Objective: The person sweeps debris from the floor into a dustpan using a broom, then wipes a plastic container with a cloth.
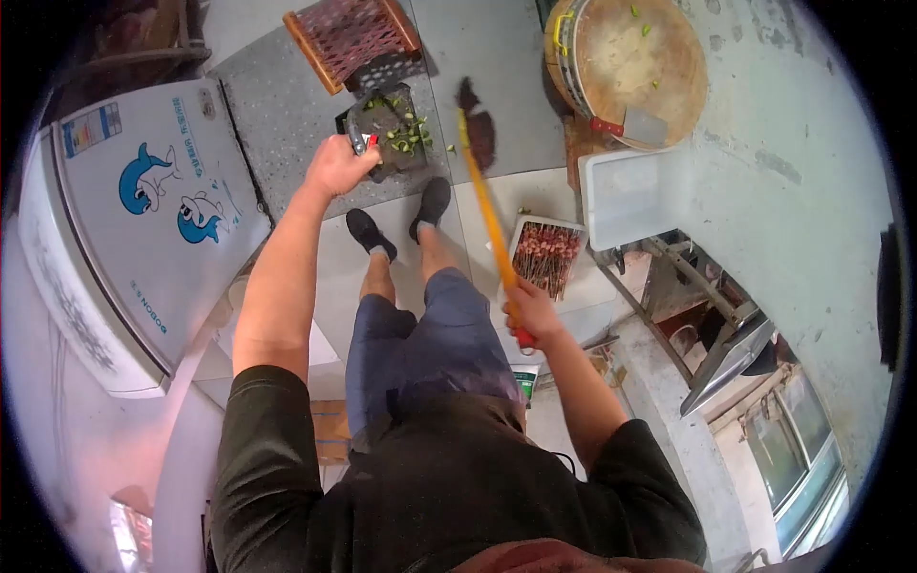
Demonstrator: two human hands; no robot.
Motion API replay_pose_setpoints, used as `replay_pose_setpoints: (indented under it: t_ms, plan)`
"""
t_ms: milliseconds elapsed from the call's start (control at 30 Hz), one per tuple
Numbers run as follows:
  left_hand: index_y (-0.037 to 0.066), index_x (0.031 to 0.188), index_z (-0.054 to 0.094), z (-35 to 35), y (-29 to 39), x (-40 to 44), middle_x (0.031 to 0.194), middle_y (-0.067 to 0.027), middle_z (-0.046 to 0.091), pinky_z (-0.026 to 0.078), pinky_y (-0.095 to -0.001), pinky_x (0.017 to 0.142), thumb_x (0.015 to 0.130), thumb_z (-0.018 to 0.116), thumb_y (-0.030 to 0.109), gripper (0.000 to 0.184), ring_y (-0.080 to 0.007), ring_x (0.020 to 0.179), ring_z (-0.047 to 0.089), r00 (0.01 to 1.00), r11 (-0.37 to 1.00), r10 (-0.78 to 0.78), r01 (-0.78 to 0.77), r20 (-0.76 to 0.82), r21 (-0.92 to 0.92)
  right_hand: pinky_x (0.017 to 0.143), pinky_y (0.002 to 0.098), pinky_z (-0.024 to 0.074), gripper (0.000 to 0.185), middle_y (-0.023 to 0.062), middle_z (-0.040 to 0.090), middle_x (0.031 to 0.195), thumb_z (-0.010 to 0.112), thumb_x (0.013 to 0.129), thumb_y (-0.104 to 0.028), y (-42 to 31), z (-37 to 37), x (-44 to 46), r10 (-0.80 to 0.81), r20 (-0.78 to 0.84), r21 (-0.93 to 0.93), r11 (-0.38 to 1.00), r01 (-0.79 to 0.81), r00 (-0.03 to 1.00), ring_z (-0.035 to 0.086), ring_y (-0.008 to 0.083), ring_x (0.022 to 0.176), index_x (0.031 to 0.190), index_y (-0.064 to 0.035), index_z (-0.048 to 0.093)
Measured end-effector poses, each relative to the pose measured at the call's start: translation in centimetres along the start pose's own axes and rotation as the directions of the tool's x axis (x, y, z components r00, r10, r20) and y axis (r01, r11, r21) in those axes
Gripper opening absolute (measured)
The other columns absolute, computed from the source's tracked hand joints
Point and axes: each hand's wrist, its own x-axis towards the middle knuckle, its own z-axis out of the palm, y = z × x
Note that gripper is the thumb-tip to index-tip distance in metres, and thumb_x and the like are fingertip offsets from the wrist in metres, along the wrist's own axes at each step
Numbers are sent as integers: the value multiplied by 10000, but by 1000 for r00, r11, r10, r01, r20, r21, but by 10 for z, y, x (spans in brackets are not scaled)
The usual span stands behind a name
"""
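Note:
My left hand (342,166) is closed around a grey handle with a red and white label. Below it a dark dustpan (387,116) rests on the floor, with chopped green pieces (409,136) in and around it. In my right hand (537,313) is the yellow-orange pole of a broom (489,218), gripped near its red end. The pole slants away to the floor right of the dustpan. A dark brown shape (480,137) lies at its far end; whether it is all bristles I cannot tell.
A wooden stool (355,36) stands behind the dustpan. At right are a round chopping board (638,57) with a red-handled cleaver (638,126), a white tub (634,199) and a tray of meat skewers (546,256). A fridge (158,229) stands left.

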Motion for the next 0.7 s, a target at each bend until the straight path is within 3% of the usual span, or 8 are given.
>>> replay_pose_setpoints:
  t_ms: [100, 200, 233, 333, 467, 633, 700]
  plan:
    - [-85, 740, 627, -2, 4, -1, 645, -246, 595, 500, -421, 679, 720, 610, 425, 511, -376, 709, 645, 998, 999, -44, 44, 33, 8, 420, 297, 405, 347, 55, 518, 719, 501, 937, -230, -1, 32, 5, 57, 144, 209, 974, -87, 988, 456, 140, 470, 1265, -129, 455]
    - [-94, 752, 626, -8, 12, -2, 643, -251, 595, 500, -424, 682, 721, 610, 420, 516, -369, 704, 653, 997, 998, -53, 52, 49, 24, 436, 294, 402, 388, 58, 523, 730, 485, 952, -233, 12, 15, -14, -17, 236, 227, 973, -38, 972, 449, 139, 482, 1323, -140, 422]
    - [-98, 755, 625, -6, 3, -2, 642, -255, 593, 500, -426, 682, 720, 610, 418, 518, -367, 702, 654, 998, 998, -48, 46, 46, 40, 411, 267, 403, 433, 64, 556, 737, 503, 943, -236, 7, 12, -35, 0, 154, 175, 984, -27, 988, 477, 134, 479, 1340, -81, 425]
    - [-115, 768, 619, -7, -20, 5, 646, -277, 582, 499, -429, 669, 715, 611, 410, 528, -364, 687, 653, 999, 999, -20, 19, 28, 47, 404, 264, 400, 422, 68, 555, 730, 490, 947, -223, 4, -12, -62, -13, 146, 183, 983, -14, 989, 474, 133, 469, 1341, -83, 432]
    - [-129, 755, 603, -7, -26, 8, 640, -293, 565, 490, -440, 659, 720, 605, 411, 541, -366, 677, 650, 999, 1000, 5, -7, 46, 31, 395, 278, 402, 383, 58, 525, 706, 490, 941, -220, 11, -11, -12, -92, 75, 6, 996, 91, 993, 467, 133, 459, 1305, -105, 469]
    - [-125, 740, 593, 1, -28, 14, 619, -285, 549, 483, -443, 649, 726, 606, 420, 545, -341, 654, 646, 995, 987, 95, -99, 34, 127, 410, 280, 401, 371, 54, 526, 722, 459, 948, -211, 23, 65, 12, -96, 207, 178, 982, 59, 974, 454, 129, 459, 1306, -113, 477]
    - [-117, 740, 594, 6, -33, 16, 606, -272, 542, 482, -439, 640, 734, 603, 427, 545, -315, 635, 638, 991, 992, 126, -127, 46, 23, 416, 273, 401, 392, 53, 530, 730, 458, 949, -214, 41, 68, 2, -136, 244, 287, 956, 62, 960, 449, 125, 459, 1329, -121, 469]
